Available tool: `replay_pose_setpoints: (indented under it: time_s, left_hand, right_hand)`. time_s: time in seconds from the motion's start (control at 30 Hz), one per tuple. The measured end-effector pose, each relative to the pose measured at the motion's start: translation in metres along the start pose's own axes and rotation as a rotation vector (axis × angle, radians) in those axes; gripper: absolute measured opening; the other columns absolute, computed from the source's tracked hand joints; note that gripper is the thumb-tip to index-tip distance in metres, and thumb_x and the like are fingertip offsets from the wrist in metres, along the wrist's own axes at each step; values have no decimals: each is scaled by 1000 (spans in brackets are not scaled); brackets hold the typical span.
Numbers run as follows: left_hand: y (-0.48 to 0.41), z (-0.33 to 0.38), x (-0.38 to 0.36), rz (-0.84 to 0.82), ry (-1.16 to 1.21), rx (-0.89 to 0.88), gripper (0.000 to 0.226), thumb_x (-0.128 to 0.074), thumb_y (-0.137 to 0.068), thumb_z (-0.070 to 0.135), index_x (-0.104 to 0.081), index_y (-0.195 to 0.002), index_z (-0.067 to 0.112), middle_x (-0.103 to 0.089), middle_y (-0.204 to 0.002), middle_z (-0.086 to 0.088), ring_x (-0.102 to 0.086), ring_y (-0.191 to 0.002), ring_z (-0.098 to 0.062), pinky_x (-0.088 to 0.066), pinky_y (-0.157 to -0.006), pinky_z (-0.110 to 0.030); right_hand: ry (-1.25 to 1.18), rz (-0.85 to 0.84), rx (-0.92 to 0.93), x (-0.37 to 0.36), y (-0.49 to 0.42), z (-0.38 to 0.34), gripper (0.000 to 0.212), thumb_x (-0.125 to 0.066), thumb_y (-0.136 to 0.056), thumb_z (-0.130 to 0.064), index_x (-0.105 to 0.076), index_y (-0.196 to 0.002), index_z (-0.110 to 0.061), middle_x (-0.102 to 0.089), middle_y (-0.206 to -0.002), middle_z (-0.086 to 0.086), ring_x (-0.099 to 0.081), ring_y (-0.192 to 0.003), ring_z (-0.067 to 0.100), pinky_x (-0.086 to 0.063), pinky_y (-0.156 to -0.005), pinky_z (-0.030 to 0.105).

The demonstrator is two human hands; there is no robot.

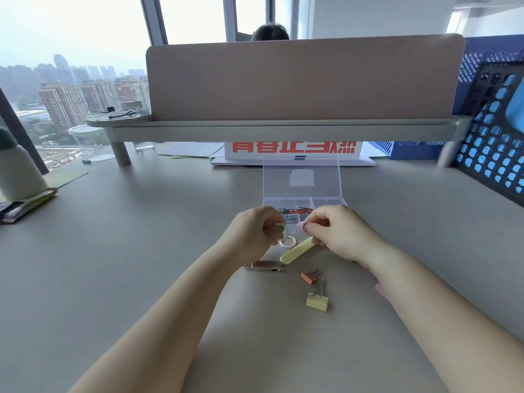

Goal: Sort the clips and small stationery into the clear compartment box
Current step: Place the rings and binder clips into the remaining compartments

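Both your hands are raised over the desk, just in front of the clear box.

Left hand: fingers curled, gripping a white ring. A pinkish ring sits just below it. Blurry there, so I can't tell if you hold that one too or if it lies on the desk.

Right hand: thumb and forefinger pinch a small pink roll, other fingers tucked in. The roll and the white ring are just beside each other, and the hands nearly meet.

The box is open, with the lid upright at the back and the base partly hidden behind your knuckles. Coloured paper clips lie in a compartment on the left side of the base.

On the desk, nearer you:
- yellow stick, lying diagonally, far end under your right hand
- rose-gold metal piece, beside your left wrist
- copper binder clip, just beside the yellow binder clip, handles overlapping
- pink edge, showing at your right forearm, mostly hidden
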State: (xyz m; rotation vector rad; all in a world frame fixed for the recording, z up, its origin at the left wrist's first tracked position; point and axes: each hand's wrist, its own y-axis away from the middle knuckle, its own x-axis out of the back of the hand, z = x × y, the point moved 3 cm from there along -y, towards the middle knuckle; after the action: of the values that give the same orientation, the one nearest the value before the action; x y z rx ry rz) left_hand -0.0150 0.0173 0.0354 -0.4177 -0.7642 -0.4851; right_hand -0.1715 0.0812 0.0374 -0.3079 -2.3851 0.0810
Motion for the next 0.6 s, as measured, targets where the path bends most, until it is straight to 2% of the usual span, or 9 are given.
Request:
replay_pose_setpoints:
  time_s: [0.13,0.23,0.33,0.47,0.6]
  left_hand:
    - [-1,0,-10,4,-251,27,20,-55,-91,30,-66,-106,24,-67,-89,8,-62,-86,-18,-52,-74,-30]
    - [-2,4,-11,14,-346,20,28,-55,-88,44,-66,-106,26,-63,-108,5,-60,-96,-19,-45,-70,-26]
    - [-1,7,-10,-18,-346,-8,27,-54,-91,37,-67,-111,24,-63,-118,2,-61,-98,-22,-49,-77,-29]
    - [1,-1,-1,-50,-243,18,27,-54,-93,17,-64,-117,24,-68,-107,2,-62,-96,-21,-50,-84,-29]
    - [0,-6,8,12,-167,12,24,-59,-89,21,-65,-111,30,-71,-98,11,-63,-94,-12,-51,-87,-31]
  right_hand:
    - [78,21,11,1,-1,6,18,-61,-90,-29,-71,-91,-14,-66,-78,-2,-59,-78,16,-46,-73,30]
    - [149,58,60,1,0,4,18,-59,-91,-27,-73,-95,-15,-69,-89,-1,-60,-87,17,-47,-77,30]
    - [221,94,93,1,0,2,18,-58,-91,-24,-74,-96,-16,-64,-89,-3,-57,-87,16,-46,-78,31]
    - [243,64,111,-2,0,1,15,-57,-92,-28,-71,-97,-23,-62,-87,-8,-56,-85,13,-46,-75,29]
    - [347,-20,132,-12,-1,-2,14,-53,-93,-29,-65,-99,-27,-63,-97,-4,-56,-95,18,-48,-83,35]
